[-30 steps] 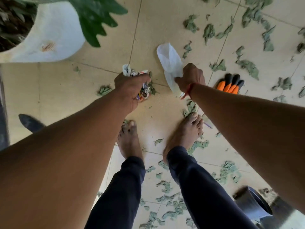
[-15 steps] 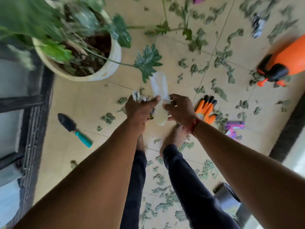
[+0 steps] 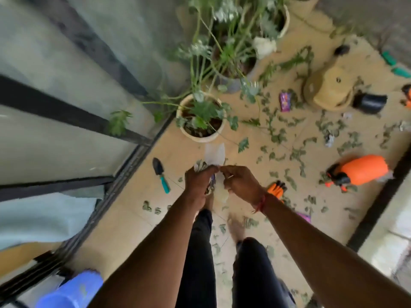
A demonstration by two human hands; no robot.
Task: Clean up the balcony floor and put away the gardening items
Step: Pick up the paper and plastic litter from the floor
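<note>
Since a second ago the view has lifted. The hands were then low over the tiles; they now sit well above the floor at mid-frame, and far more of the balcony shows. The left hand has its grip curled round a crumpled wad of paper and wrappers, which pokes out above and below the fist. The right hand pinches the edge of a thin white plastic bag. Half a second ago a small gap lay between the two hands; now their fingertips meet at the bag, which stands up above them and hangs below. Blur hides whether the bag's mouth is parted, and the left fingertips may be nipping its edge too.

A dark-framed glass door fills the left of the frame, and its track runs diagonally down to a blue plastic bucket at lower left. A dark threshold strip bounds the floor on the right.

A round cream plant pot stands just above the hands beside the track. A black trowel with a teal handle lies left of the hands. Orange-and-black gloves lie just right of the right wrist, and an orange spray bottle lies on its side near the strip. At upper right a tan overturned pot sits beside a small black pot.

Green leaf scraps litter the beige tiled floor, thickest right of centre and around the feet. The tiles between trowel and bucket carry only a few.
</note>
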